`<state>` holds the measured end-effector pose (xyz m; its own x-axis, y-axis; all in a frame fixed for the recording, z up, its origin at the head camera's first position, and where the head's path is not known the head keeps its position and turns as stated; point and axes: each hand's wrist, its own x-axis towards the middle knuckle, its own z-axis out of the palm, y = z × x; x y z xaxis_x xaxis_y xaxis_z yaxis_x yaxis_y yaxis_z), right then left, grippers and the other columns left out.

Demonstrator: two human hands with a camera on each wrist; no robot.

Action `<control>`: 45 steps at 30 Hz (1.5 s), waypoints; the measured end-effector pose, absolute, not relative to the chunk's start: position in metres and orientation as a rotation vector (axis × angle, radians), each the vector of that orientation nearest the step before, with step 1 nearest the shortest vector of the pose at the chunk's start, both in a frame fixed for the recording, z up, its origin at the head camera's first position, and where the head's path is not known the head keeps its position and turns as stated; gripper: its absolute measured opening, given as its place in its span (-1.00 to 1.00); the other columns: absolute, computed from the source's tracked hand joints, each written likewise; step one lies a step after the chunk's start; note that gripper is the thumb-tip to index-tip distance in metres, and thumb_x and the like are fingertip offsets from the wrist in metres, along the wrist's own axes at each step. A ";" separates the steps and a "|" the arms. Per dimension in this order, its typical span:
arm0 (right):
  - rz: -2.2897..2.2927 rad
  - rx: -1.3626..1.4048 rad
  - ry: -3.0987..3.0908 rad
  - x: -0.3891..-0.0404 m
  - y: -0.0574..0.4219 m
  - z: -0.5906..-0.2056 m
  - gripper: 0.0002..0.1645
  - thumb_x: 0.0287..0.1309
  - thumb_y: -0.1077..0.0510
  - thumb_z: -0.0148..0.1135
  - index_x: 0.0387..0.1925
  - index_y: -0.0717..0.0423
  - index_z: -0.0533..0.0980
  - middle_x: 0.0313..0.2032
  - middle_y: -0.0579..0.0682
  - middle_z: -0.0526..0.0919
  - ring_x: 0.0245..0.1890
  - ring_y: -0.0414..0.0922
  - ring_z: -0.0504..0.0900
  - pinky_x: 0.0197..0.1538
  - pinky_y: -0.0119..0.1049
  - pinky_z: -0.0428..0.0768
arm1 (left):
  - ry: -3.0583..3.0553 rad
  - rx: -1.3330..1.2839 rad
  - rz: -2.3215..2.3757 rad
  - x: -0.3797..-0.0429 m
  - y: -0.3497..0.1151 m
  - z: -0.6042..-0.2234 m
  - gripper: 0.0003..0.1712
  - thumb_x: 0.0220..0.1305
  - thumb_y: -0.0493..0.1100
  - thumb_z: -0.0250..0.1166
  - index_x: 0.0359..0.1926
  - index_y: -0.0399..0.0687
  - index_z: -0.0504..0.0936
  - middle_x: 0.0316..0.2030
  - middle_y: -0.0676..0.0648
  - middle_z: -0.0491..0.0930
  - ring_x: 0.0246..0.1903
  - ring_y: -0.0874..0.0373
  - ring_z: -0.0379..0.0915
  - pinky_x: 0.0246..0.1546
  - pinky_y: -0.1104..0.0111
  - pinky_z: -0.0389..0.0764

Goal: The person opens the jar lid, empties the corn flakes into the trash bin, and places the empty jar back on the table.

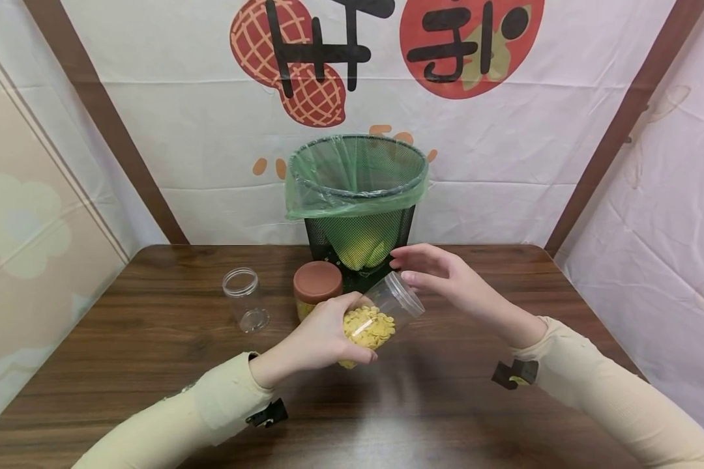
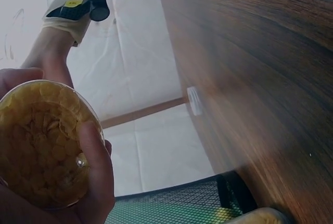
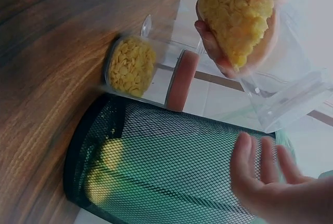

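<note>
My left hand (image 1: 328,332) grips a clear plastic jar (image 1: 390,299) partly filled with yellow flakes (image 1: 368,327). The jar is tilted, its ridged mouth end pointing up and to the right. The left wrist view looks at the jar's round base (image 2: 47,146) with the thumb against its side. By the mouth end, my right hand (image 1: 440,270) holds nothing, its fingers loosely bent and spread. In the right wrist view those fingers (image 3: 268,161) stand just below the jar's rim, in front of the mesh bin.
A black mesh bin (image 1: 413,225) with a green liner (image 1: 305,202) stands at the back, yellow-green things inside. Before it is a jar with a brown lid (image 1: 318,281), holding flakes. A clear jar (image 1: 245,303) stands to the left on the wooden table (image 1: 170,352). Fabric walls surround the table.
</note>
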<state>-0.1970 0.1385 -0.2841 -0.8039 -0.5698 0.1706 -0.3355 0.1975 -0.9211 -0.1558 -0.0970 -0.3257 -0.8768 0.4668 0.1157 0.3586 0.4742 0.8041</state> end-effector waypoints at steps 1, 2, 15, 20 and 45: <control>-1.636 -0.831 2.277 -0.197 0.138 -0.284 -0.51 0.25 0.08 0.17 0.20 0.04 0.39 0.13 0.05 0.53 0.09 -0.08 0.54 0.01 -0.22 0.59 | 2.600 0.731 1.368 -0.156 -0.097 -0.326 -0.35 -0.32 -0.11 0.49 -0.06 0.02 0.51 -0.30 0.06 0.55 -0.32 0.21 0.48 -0.38 0.35 0.57; -1.617 -0.803 2.288 -0.198 0.137 -0.284 -0.51 0.25 0.07 0.17 0.20 0.05 0.39 0.13 0.07 0.53 0.06 -0.09 0.56 -0.02 -0.22 0.60 | 2.606 0.732 1.366 -0.156 -0.097 -0.327 -0.35 -0.33 -0.11 0.49 -0.06 0.02 0.51 -0.30 0.06 0.55 -0.33 0.21 0.48 -0.39 0.36 0.57; -1.514 -0.762 2.347 -0.197 0.135 -0.284 -0.60 0.23 0.01 0.19 0.07 0.04 0.52 -0.03 0.01 0.63 -0.13 -0.15 0.60 -0.08 -0.21 0.60 | 2.635 0.720 1.356 -0.156 -0.097 -0.328 -0.35 -0.34 -0.09 0.51 -0.07 0.03 0.52 -0.29 0.07 0.55 -0.32 0.23 0.48 -0.35 0.37 0.57; -1.534 -0.815 2.309 -0.197 0.137 -0.284 -0.60 0.21 0.04 0.21 0.08 0.01 0.53 -0.02 -0.02 0.63 -0.12 -0.12 0.62 -0.06 -0.24 0.59 | 2.633 0.725 1.346 -0.157 -0.096 -0.328 -0.34 -0.34 -0.09 0.51 -0.06 0.02 0.52 -0.29 0.07 0.55 -0.31 0.23 0.48 -0.34 0.38 0.57; -1.620 -1.328 2.043 -0.196 0.145 -0.291 -0.40 -0.01 0.42 0.12 0.16 0.25 0.40 0.18 0.09 0.47 0.22 -0.05 0.41 0.12 -0.22 0.48 | 2.599 0.715 1.354 -0.152 -0.095 -0.327 -0.33 -0.32 -0.07 0.50 -0.03 0.03 0.51 -0.30 0.07 0.55 -0.32 0.22 0.47 -0.35 0.36 0.55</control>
<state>-0.1960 0.1451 -0.2906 -0.5694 -0.7450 0.3474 -0.5083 -0.0130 -0.8611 -0.1517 -0.0948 -0.3271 -0.8803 0.4628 0.1043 0.3508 0.4870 0.7998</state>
